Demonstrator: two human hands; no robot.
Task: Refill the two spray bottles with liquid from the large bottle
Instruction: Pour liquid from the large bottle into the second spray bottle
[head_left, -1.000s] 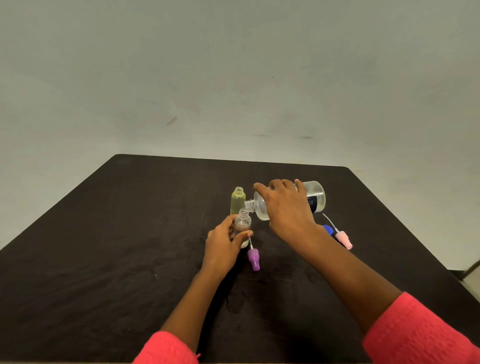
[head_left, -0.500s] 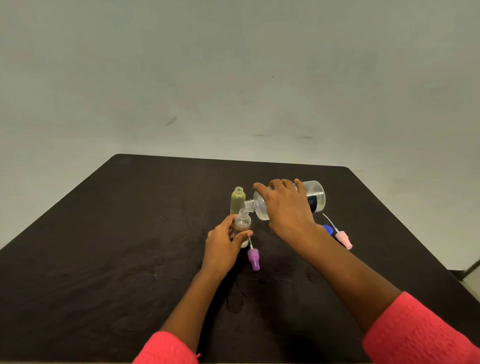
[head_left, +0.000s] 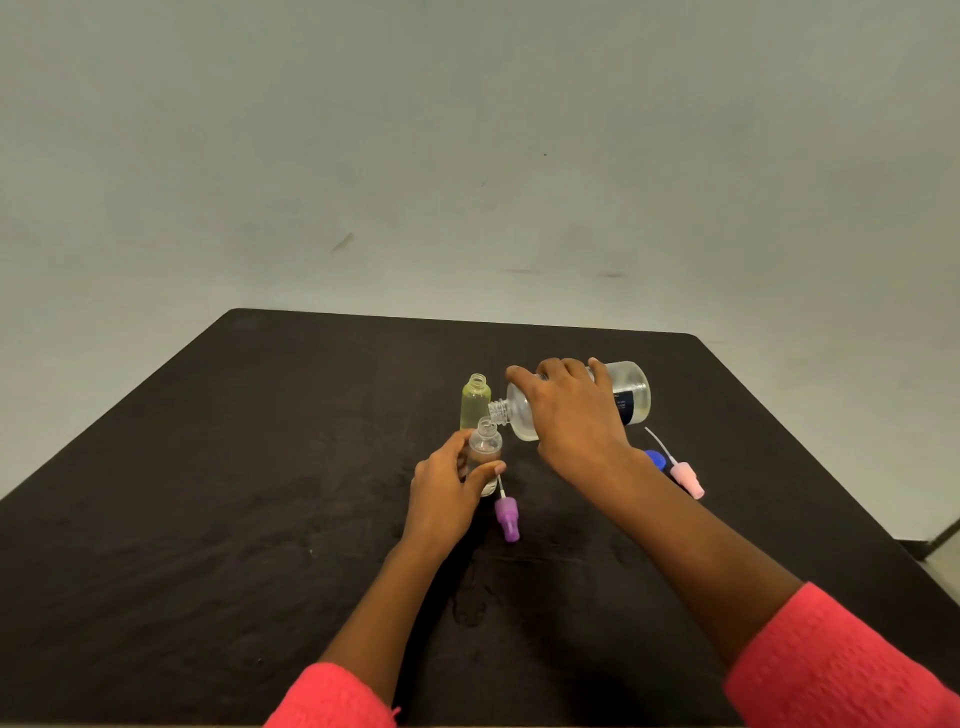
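Nothing has visibly shifted in the last second: the right hand (head_left: 571, 415) still grips the large bottle (head_left: 631, 392) of clear liquid, tipped nearly flat. Its open neck is over the small clear bottle (head_left: 485, 447), which the left hand (head_left: 447, 499) holds upright on the table (head_left: 208, 493). The open yellow-tinted bottle (head_left: 475, 402) stands just behind.

Dark table (head_left: 208, 519) w/ stain (head_left: 472, 597), grey wall (head_left: 467, 156) behind

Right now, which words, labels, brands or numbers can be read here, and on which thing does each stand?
Dark label on the large bottle in the right hand: print too small and blurred to read.
Small bottle in the left hand: no text visible.
Nothing else shows any writing.
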